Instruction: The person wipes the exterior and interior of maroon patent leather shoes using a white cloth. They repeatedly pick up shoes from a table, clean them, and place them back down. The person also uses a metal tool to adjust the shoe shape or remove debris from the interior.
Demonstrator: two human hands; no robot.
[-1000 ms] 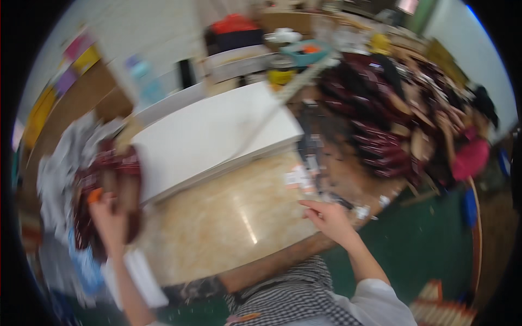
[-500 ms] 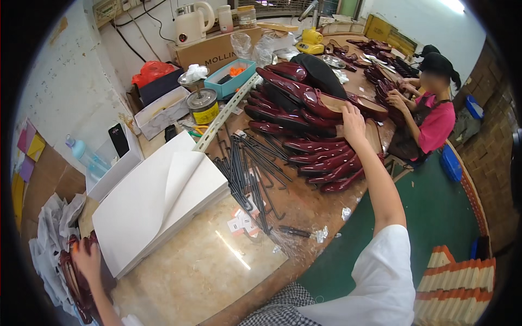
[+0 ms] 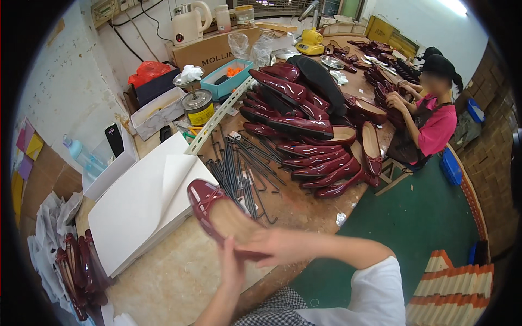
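1. A person is holding a glossy burgundy ballet flat [image 3: 224, 216] with a bow on its front, above the near part of the tabletop [image 3: 179, 274], in the middle of the view.
2. The shoe's long axis is running diagonally: its rounded toe is pointing away and to the left, its heel toward the person and to the right.
3. The right hand [image 3: 274, 245], slightly blurred, is clamping the heel end, its forearm reaching in from the right.
4. The left hand [image 3: 232, 266] is touching the shoe's near side just ahead of the heel; its fingers are partly hiding, so I cannot tell how firmly they are closing.
5. Both hands are meeting at the rear half, the right one sitting nearer the heel, so the toe is staying uncovered.
6. A stack of white paper [image 3: 128, 220] is lying left of the shoe, its top sheet curling; black bent rods [image 3: 255, 176] are lying beyond and to the right.
7. Farther right, a heap of burgundy shoes [image 3: 304, 130] is spreading across the tabletop, and more burgundy flats [image 3: 73, 266] are resting at far left beside crumpled grey paper [image 3: 49, 233].
8. A co-worker in pink [image 3: 439, 127] is sitting at far right, handling shoes.
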